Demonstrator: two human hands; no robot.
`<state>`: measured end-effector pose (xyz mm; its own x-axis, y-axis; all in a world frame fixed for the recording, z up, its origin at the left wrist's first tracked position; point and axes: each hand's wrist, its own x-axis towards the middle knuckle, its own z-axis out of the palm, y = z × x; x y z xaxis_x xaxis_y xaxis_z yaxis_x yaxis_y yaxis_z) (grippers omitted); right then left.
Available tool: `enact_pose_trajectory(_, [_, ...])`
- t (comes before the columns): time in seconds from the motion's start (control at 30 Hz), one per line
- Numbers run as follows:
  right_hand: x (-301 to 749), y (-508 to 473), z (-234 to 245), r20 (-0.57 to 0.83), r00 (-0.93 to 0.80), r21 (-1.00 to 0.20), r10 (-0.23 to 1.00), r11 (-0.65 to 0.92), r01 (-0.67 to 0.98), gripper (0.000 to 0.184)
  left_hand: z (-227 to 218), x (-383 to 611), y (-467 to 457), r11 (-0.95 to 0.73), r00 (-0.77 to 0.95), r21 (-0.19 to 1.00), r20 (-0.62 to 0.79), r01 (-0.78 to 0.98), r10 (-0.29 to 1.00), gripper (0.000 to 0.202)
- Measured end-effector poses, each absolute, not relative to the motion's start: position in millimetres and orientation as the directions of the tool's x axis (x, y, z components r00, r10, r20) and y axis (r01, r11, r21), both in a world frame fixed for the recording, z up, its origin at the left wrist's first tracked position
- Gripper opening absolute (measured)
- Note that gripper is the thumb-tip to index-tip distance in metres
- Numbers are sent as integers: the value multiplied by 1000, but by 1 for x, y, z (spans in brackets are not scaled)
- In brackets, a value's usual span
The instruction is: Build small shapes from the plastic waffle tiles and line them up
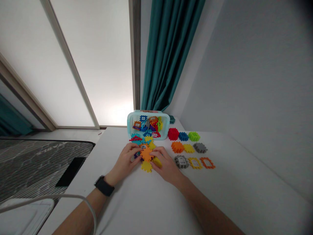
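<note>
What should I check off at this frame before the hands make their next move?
1. Left hand on the orange piece: ok, fingers at its left edge.
2. Right hand on the same piece: ok, fingers at its right edge.
3. Space around that piece clear: not ok, other pieces crowd it, such as the yellow piece on its near side.
4. Orange and yellow pieces locked together: cannot tell, too small to see.
5. Bin open, pieces visible inside: ok.
6. Cable off the left forearm: cannot tell, it crosses in front in this view.
</note>
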<state>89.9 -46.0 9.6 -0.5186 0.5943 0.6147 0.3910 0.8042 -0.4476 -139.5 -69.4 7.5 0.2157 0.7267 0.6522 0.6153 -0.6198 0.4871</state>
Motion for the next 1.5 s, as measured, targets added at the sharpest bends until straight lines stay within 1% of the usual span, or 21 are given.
enact_pose_trajectory(0.13, [94, -43, 12, 591, -577, -430, 564, 825, 366, 32, 7, -146, -68, -632, 276, 439, 636, 639, 721, 23])
enact_pose_trajectory(0.27, [97, -43, 16, 524, -665, -417, 531, 841, 343, 33, 6, -150, -67, -648, 333, 386, 621, 657, 709, 27])
enact_pose_trajectory(0.4, [96, -45, 16, 500, -683, -416, 533, 839, 350, 32, 8, -149, -68, -636, 336, 364, 617, 681, 712, 25])
enact_pose_trajectory(0.47, [95, -46, 15, 533, -647, -420, 545, 835, 356, 30, 10, -146, -70, -605, 285, 399, 619, 689, 732, 19])
enact_pose_trajectory(0.57, [92, -47, 12, 614, -540, -430, 576, 817, 384, 27, 15, -139, -73, -552, 198, 522, 585, 651, 787, 10])
enact_pose_trajectory(0.63, [90, -47, 9, 652, -477, -436, 589, 806, 399, 26, 17, -133, -75, -540, 195, 595, 545, 595, 816, 8])
enact_pose_trajectory(0.73, [86, -49, 5, 681, -414, -453, 605, 791, 411, 25, 19, -126, -76, -525, 198, 672, 504, 523, 841, 8])
enact_pose_trajectory(0.83, [82, -51, 2, 683, -395, -453, 615, 780, 431, 22, 18, -123, -75, -484, 141, 739, 478, 468, 867, 9])
enact_pose_trajectory(0.93, [81, -51, 0, 669, -432, -419, 605, 787, 453, 18, 16, -123, -74, -444, 79, 780, 459, 442, 885, 11])
enact_pose_trajectory(1.0, [82, -50, 0, 656, -457, -399, 601, 790, 465, 18, 16, -124, -73, -436, 59, 780, 461, 448, 885, 13])
enact_pose_trajectory(1.07, [83, -49, 0, 638, -482, -390, 600, 792, 470, 19, 14, -128, -72, -458, 51, 746, 498, 483, 866, 14])
enact_pose_trajectory(1.2, [88, -45, 3, 620, -516, -384, 591, 802, 458, 23, 10, -138, -69, -528, 98, 578, 611, 623, 785, 14])
enact_pose_trajectory(1.27, [90, -44, 5, 604, -542, -371, 584, 808, 457, 24, 8, -141, -68, -531, 139, 515, 617, 673, 774, 15])
enact_pose_trajectory(1.3, [90, -43, 5, 593, -558, -363, 581, 811, 459, 25, 8, -141, -68, -528, 151, 506, 609, 682, 779, 14])
enact_pose_trajectory(1.37, [90, -43, 5, 571, -586, -341, 575, 815, 467, 27, 10, -141, -67, -520, 158, 534, 581, 666, 798, 14])
enact_pose_trajectory(1.5, [90, -43, 6, 561, -641, -256, 524, 846, 467, 36, 16, -138, -67, -512, 153, 667, 521, 541, 840, 17])
